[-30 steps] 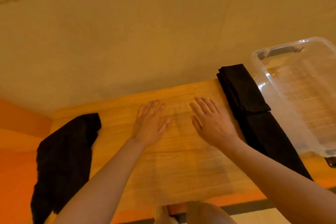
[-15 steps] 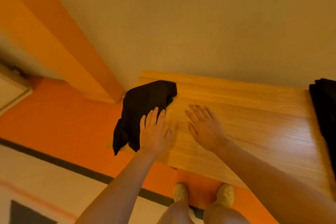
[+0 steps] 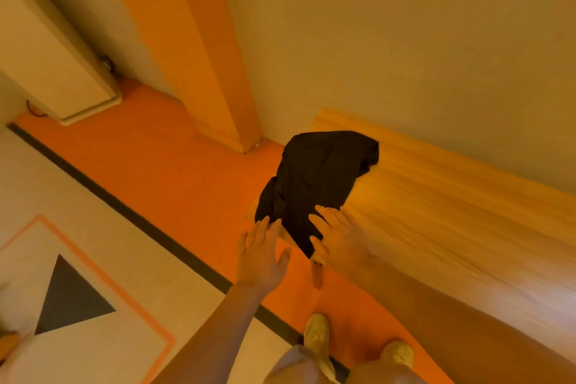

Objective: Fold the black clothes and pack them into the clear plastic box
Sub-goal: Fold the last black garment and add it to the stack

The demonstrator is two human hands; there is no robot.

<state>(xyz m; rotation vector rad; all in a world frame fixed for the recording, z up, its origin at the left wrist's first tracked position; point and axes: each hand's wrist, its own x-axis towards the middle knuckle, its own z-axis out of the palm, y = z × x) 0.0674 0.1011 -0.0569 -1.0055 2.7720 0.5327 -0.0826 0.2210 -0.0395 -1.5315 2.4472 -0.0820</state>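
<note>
Both hands reached black garment (image 3: 314,178)'s near edge.

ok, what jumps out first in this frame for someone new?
The crumpled black garment, draped over the left end of the wooden table and hanging off its edge. Both hands reach for it with fingers spread: the left hand at its lower edge, the right hand on its near corner. The orange floor and column frame it.

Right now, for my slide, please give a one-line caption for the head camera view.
Both open hands, left hand and right hand, reach for a crumpled black garment hanging over the wooden table corner.
</note>
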